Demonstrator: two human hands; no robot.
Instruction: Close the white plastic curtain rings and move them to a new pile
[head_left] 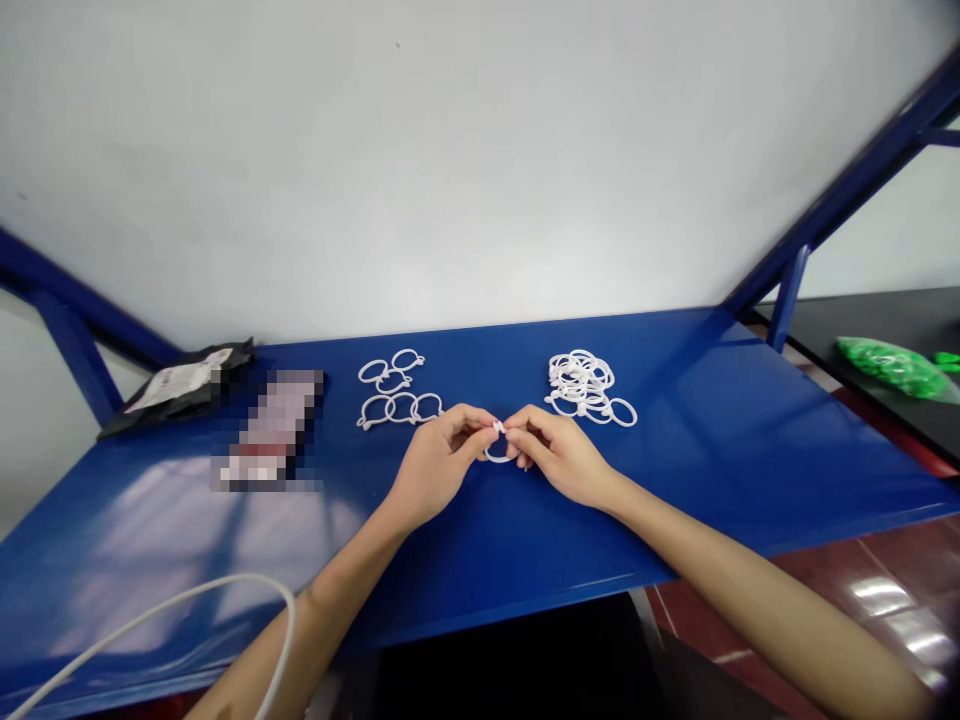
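Note:
Between my two hands is a white plastic ring (500,458) with a small clasp at its top. My left hand (442,455) pinches the clasp from the left with thumb and forefinger. From the right, my right hand (559,455) pinches the same ring near the clasp. The fingertips hide part of the ring, so I cannot tell whether the clasp is fastened. Left of my hands lie several white rings (403,407), some overlapping, in two groups. A heaped pile of similar white rings (581,375) rests to the right, beyond my right hand.
On the blue table (480,560), a black package (187,385) with a white label lies at the back left. Beside it is a blurred-out rectangular object (277,425). A white cable (187,592) loops over the front left. A bag of green things (892,367) sits on a dark surface at right.

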